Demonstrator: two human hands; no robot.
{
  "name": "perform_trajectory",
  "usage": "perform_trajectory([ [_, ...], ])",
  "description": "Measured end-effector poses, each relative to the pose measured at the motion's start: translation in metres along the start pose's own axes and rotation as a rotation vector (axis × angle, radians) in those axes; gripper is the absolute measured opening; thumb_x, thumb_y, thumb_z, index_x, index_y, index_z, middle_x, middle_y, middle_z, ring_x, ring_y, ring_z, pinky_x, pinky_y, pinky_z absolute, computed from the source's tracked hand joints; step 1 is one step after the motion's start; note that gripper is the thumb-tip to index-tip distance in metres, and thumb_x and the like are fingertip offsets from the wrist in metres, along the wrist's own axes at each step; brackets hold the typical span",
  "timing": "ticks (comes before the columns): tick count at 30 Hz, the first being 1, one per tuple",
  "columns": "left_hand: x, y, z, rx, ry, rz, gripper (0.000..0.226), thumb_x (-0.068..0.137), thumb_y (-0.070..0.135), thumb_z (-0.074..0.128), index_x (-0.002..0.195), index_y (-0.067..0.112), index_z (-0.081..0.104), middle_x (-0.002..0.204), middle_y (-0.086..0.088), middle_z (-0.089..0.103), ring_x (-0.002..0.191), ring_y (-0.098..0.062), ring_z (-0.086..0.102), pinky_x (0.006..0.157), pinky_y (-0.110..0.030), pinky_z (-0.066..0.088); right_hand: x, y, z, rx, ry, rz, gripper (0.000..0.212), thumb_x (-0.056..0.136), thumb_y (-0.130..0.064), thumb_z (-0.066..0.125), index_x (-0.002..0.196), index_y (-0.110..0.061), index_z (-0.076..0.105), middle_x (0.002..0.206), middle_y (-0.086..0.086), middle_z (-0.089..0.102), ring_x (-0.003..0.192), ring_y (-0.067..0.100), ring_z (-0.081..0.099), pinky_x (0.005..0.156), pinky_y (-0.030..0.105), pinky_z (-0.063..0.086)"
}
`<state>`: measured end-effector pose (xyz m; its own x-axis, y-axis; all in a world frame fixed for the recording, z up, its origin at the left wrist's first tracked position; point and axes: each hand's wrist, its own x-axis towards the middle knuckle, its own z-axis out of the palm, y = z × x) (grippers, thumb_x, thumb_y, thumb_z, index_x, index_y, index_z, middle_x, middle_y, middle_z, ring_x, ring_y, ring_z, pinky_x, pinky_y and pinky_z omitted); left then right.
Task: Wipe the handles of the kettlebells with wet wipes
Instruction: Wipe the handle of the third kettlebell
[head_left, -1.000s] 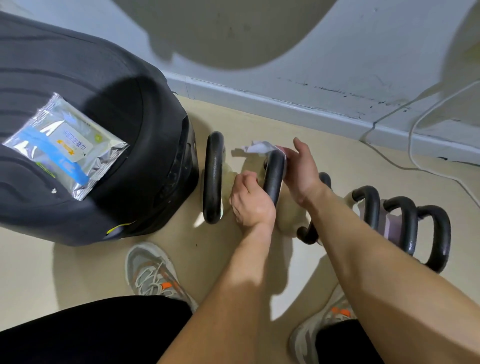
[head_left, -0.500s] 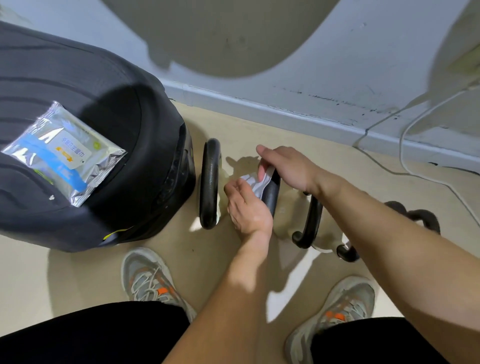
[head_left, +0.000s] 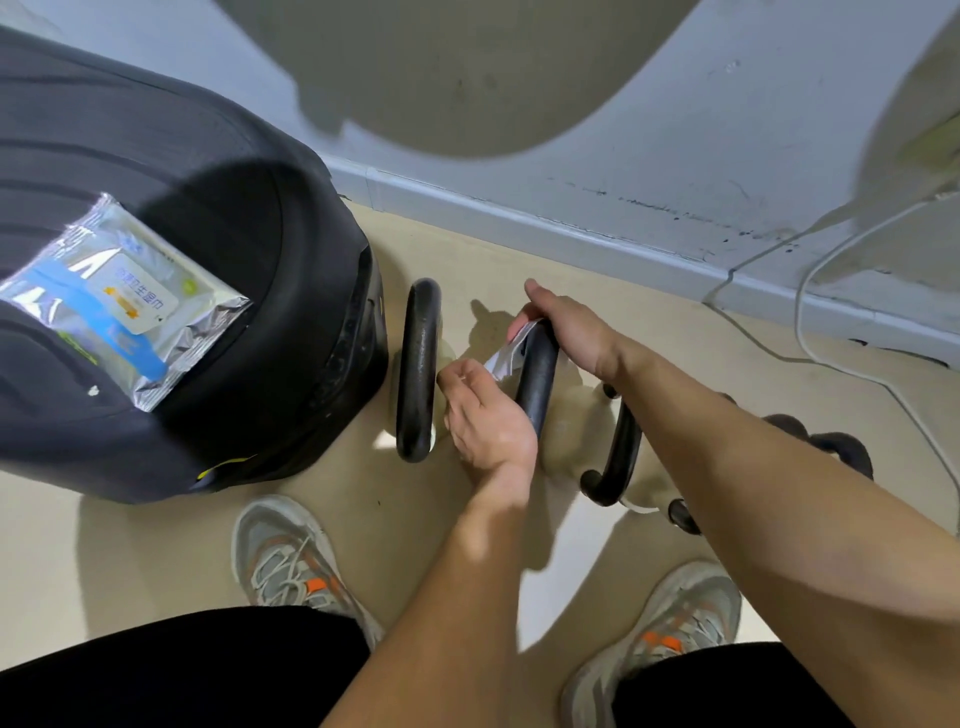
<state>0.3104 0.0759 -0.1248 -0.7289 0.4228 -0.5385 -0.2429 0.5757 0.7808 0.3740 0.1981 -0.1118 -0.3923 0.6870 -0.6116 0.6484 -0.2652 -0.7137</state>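
Note:
A row of kettlebells with black handles stands on the beige floor. The second handle (head_left: 537, 374) carries a white wet wipe (head_left: 506, 353) draped over its left side. My left hand (head_left: 485, 421) pinches the lower end of the wipe, just left of that handle. My right hand (head_left: 563, 325) curls over the top of the same handle and holds the wipe's upper end against it. The first handle (head_left: 418, 369) stands free to the left. A third handle (head_left: 618, 452) shows under my right forearm, which hides the rest of the row.
A silver and blue pack of wet wipes (head_left: 117, 304) lies on a large black rounded object (head_left: 270, 291) at the left. White cables (head_left: 810, 332) run along the floor by the wall at the right. My two grey shoes (head_left: 291, 566) stand close to the kettlebells.
My right hand went from the handle's right side to over its top. The wipe, first bunched at the top, now stretches down the handle's left side between both hands. The view shifted a little.

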Motion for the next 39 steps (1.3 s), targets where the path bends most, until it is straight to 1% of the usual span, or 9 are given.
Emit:
perform_trajectory([
  [6,0.000,0.000,-0.003,-0.042,-0.018,0.007,0.044,0.099,0.050,0.030,0.121,0.021,0.055,0.117,-0.002,0.068,0.109,-0.028,0.060,0.089,-0.033,0.039,-0.045,0.014,0.029,-0.239,0.229,-0.338,0.050,0.107,-0.039,0.030,0.092,-0.014,0.071,0.108,-0.005,0.064,0.113,0.016,0.056,0.102,0.027,0.037],
  [12,0.005,-0.002,-0.008,-0.133,-0.034,0.048,0.033,0.101,0.036,0.038,0.115,0.018,0.060,0.114,-0.001,0.069,0.113,-0.022,0.058,0.091,-0.031,0.037,-0.094,0.051,0.066,-0.294,0.241,-0.482,0.046,0.104,-0.037,0.030,0.128,-0.027,0.067,0.158,-0.008,0.037,0.158,0.012,0.000,0.120,0.013,-0.002],
  [17,0.011,-0.010,-0.004,0.018,-0.037,0.145,0.033,0.102,0.021,0.034,0.118,0.011,0.062,0.127,-0.001,0.059,0.117,-0.020,0.054,0.104,-0.028,0.038,-0.060,0.028,0.050,-0.039,0.241,-0.389,0.049,0.099,-0.038,0.032,0.115,-0.010,0.069,0.140,-0.011,0.046,0.145,0.004,0.028,0.120,0.020,0.019],
  [22,0.010,-0.008,-0.005,-0.001,-0.073,0.110,0.033,0.101,0.020,0.032,0.117,0.010,0.059,0.129,-0.005,0.054,0.114,-0.021,0.052,0.108,-0.033,0.041,-0.036,0.006,0.038,0.518,0.216,-0.042,0.030,0.105,-0.033,0.039,0.106,-0.020,0.067,0.103,-0.004,0.065,0.098,0.010,0.060,0.088,0.017,0.045],
  [25,0.005,-0.001,-0.006,-0.109,-0.065,0.082,0.061,0.082,0.050,0.027,0.111,0.010,0.063,0.123,-0.006,0.061,0.113,-0.026,0.056,0.103,-0.039,0.046,-0.054,0.020,0.053,0.540,0.214,-0.053,0.042,0.104,-0.045,0.036,0.140,-0.034,0.055,0.145,-0.006,0.053,0.137,0.008,0.045,0.121,0.030,0.027],
  [30,-0.001,0.004,-0.012,-0.339,-0.083,-0.073,0.045,0.080,0.055,0.041,0.105,0.023,0.062,0.105,0.000,0.067,0.094,-0.017,0.066,0.100,-0.046,0.047,-0.088,0.020,0.075,0.456,0.255,-0.142,0.048,0.106,-0.030,0.037,0.154,-0.028,0.042,0.169,-0.014,0.010,0.133,-0.021,0.012,0.102,-0.001,0.014],
  [33,-0.006,0.005,-0.014,-0.359,-0.117,-0.078,0.043,0.078,0.055,0.042,0.104,0.027,0.062,0.104,0.004,0.066,0.098,-0.014,0.067,0.102,-0.045,0.045,-0.075,0.013,0.054,0.468,0.234,-0.101,0.040,0.106,-0.033,0.038,0.138,-0.028,0.061,0.150,-0.019,0.040,0.124,-0.016,0.039,0.096,0.004,0.025],
  [35,-0.004,0.004,-0.014,-0.335,-0.126,-0.066,0.046,0.075,0.059,0.040,0.103,0.029,0.061,0.103,0.007,0.067,0.105,-0.018,0.065,0.104,-0.047,0.044,-0.060,0.001,0.040,0.542,0.230,-0.036,0.034,0.103,-0.035,0.044,0.112,-0.022,0.074,0.109,-0.011,0.065,0.088,-0.006,0.061,0.081,0.012,0.038],
  [39,-0.008,0.009,-0.018,-0.306,-0.134,-0.079,0.061,0.070,0.063,0.033,0.110,0.026,0.060,0.105,0.012,0.067,0.111,-0.018,0.062,0.104,-0.047,0.041,-0.044,-0.007,0.030,0.446,0.195,0.023,0.027,0.099,-0.029,0.047,0.097,-0.016,0.071,0.096,0.004,0.060,0.089,0.020,0.058,0.082,0.029,0.045],
])
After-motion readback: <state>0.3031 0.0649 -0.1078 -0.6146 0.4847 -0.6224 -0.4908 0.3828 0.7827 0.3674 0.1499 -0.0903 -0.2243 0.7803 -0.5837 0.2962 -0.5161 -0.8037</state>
